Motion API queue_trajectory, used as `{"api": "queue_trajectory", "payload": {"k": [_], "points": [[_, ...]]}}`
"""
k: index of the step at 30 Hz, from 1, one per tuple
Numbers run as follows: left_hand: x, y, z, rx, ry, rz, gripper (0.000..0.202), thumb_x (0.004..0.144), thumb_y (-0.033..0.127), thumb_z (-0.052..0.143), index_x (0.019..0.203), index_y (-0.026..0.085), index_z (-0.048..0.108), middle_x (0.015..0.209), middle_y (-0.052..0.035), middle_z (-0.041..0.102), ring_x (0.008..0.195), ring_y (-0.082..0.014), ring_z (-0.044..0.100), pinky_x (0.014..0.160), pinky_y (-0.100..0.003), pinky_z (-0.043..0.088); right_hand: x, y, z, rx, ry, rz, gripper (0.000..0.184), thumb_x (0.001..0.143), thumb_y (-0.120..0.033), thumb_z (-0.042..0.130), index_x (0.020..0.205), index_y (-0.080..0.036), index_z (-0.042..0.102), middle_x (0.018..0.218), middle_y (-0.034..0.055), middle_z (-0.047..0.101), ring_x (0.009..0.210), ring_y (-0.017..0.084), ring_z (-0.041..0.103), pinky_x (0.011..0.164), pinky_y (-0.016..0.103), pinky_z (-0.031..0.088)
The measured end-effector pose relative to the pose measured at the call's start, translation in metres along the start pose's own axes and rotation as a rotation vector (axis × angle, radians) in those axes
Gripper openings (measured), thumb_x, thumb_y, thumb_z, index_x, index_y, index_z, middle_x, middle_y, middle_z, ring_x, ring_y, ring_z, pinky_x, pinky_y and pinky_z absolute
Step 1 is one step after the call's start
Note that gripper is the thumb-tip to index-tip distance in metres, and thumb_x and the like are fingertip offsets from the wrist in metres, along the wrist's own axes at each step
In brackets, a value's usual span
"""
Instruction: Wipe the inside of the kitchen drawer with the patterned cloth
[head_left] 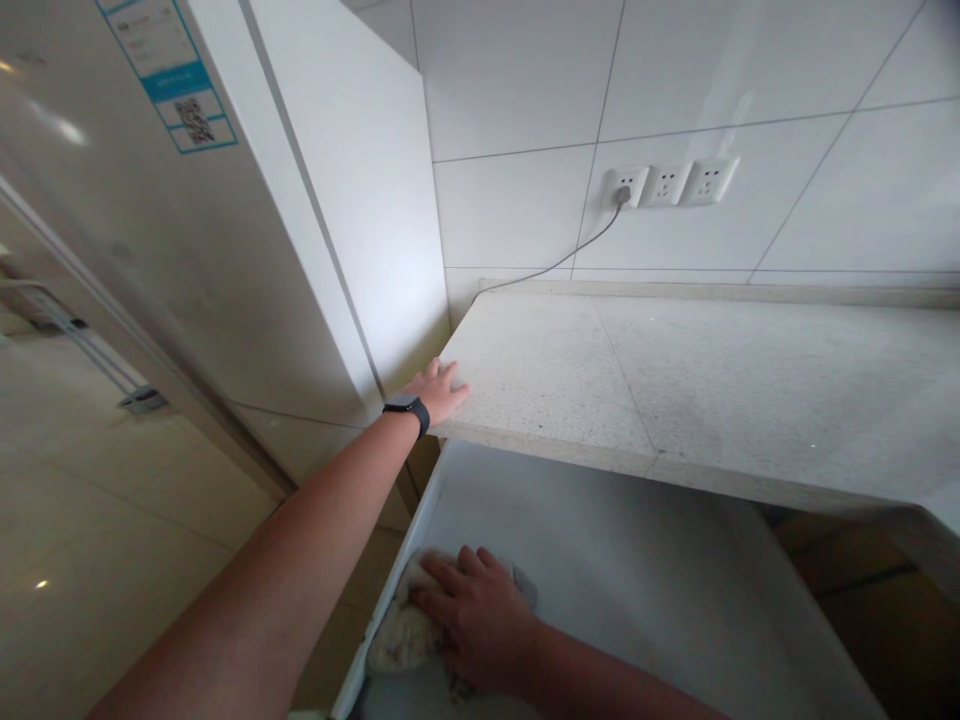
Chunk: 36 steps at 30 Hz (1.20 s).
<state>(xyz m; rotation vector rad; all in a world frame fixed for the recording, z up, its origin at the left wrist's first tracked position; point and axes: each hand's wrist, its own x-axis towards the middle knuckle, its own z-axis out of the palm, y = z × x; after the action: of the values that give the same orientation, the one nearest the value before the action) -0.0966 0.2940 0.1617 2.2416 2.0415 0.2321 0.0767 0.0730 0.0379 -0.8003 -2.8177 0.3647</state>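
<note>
My left hand (442,392), with a black watch (409,408) on the wrist, rests on the near left corner of the pale speckled countertop (547,370). Its fingers are spread and hold nothing. Below the counter edge, my right hand (484,620) presses a dirty whitish cloth (409,620) against a smooth grey panel (622,560). The cloth is bunched under the palm and fingers, next to the panel's raised left edge. Part of it is hidden by the hand.
A tall white refrigerator-like cabinet (375,140) stands left of the counter, a narrow gap between them. On the tiled wall are sockets (667,185), one with a plug and a cord (559,265) running down behind the counter. A dark opening (862,570) lies under the counter at right.
</note>
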Motion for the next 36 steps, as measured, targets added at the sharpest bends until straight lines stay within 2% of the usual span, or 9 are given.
{"api": "queue_trajectory", "payload": {"k": [5,8,12,17,20,23,27,32,36], "points": [[0.000,0.000,0.002,-0.003,-0.003,-0.013,0.078,0.091,0.073,0.028,0.159,0.034,0.025,0.166,-0.0095,0.013,0.140,-0.0437,0.038,0.112,-0.053,0.034,0.007,0.002,0.005,-0.017,0.042,0.148,0.060,0.082,-0.051,0.066,0.137,-0.033,0.050,0.152,0.0022,0.044,0.115,0.037,0.048,0.090,0.059,0.044],[0.001,0.000,0.002,-0.012,-0.009,-0.012,0.078,0.091,0.073,0.028,0.159,0.034,0.024,0.166,-0.0100,0.012,0.141,-0.0435,0.036,0.112,-0.053,0.034,-0.004,-0.010,0.025,-0.023,0.044,-0.053,0.058,0.090,-0.064,0.053,0.140,-0.034,0.048,0.155,0.0007,0.041,0.110,0.033,0.050,0.084,0.052,0.046],[0.002,-0.002,0.002,-0.006,-0.002,-0.003,0.078,0.092,0.072,0.028,0.159,0.034,0.025,0.166,-0.0109,0.013,0.141,-0.0435,0.036,0.112,-0.053,0.035,-0.017,-0.018,0.040,-0.049,0.040,-0.255,0.045,0.102,-0.057,0.034,0.144,-0.041,0.043,0.158,-0.0062,0.036,0.104,0.026,0.053,0.076,0.043,0.046],[0.001,-0.002,0.003,-0.007,-0.003,-0.011,0.078,0.091,0.073,0.027,0.159,0.035,0.025,0.166,-0.0091,0.012,0.142,-0.0423,0.035,0.112,-0.052,0.035,-0.002,0.011,0.012,0.011,0.028,0.063,0.072,0.080,-0.053,0.067,0.146,-0.040,0.042,0.159,-0.0032,0.034,0.115,0.033,0.047,0.092,0.054,0.042],[-0.002,0.001,0.000,-0.002,-0.003,-0.014,0.077,0.091,0.072,0.028,0.159,0.035,0.026,0.166,-0.0090,0.013,0.142,-0.0421,0.036,0.112,-0.052,0.035,0.015,0.033,-0.003,-0.014,0.079,0.286,0.067,0.081,-0.041,0.066,0.144,-0.039,0.045,0.158,-0.0035,0.036,0.121,0.034,0.044,0.098,0.055,0.038],[-0.005,0.005,-0.005,0.003,-0.008,-0.026,0.076,0.092,0.070,0.029,0.159,0.033,0.027,0.165,-0.0100,0.014,0.142,-0.0423,0.036,0.112,-0.052,0.035,0.019,0.039,-0.004,-0.016,0.103,0.356,0.066,0.081,-0.039,0.067,0.144,-0.038,0.047,0.159,-0.0033,0.035,0.124,0.035,0.042,0.100,0.054,0.037],[-0.007,0.007,-0.007,-0.007,-0.020,-0.024,0.078,0.092,0.070,0.029,0.159,0.032,0.026,0.166,-0.0106,0.013,0.142,-0.0426,0.036,0.114,-0.051,0.034,0.000,0.014,0.012,0.016,0.055,0.182,0.072,0.079,-0.054,0.068,0.145,-0.039,0.043,0.159,-0.0022,0.035,0.122,0.037,0.043,0.095,0.058,0.039],[-0.004,0.004,-0.004,-0.008,-0.016,-0.020,0.078,0.092,0.071,0.028,0.160,0.033,0.025,0.166,-0.0110,0.013,0.142,-0.0428,0.035,0.113,-0.052,0.033,-0.023,-0.016,0.030,0.050,-0.083,-0.216,0.051,0.100,-0.061,0.036,0.148,-0.046,0.037,0.160,-0.0071,0.033,0.110,0.029,0.052,0.082,0.048,0.046],[-0.002,0.002,-0.001,0.000,-0.010,-0.018,0.077,0.091,0.072,0.028,0.159,0.034,0.026,0.166,-0.0101,0.013,0.140,-0.0427,0.038,0.112,-0.051,0.035,-0.014,0.011,0.014,0.045,-0.046,-0.049,0.074,0.081,-0.063,0.060,0.149,-0.045,0.038,0.159,-0.0055,0.035,0.112,0.031,0.049,0.089,0.051,0.044]]}}
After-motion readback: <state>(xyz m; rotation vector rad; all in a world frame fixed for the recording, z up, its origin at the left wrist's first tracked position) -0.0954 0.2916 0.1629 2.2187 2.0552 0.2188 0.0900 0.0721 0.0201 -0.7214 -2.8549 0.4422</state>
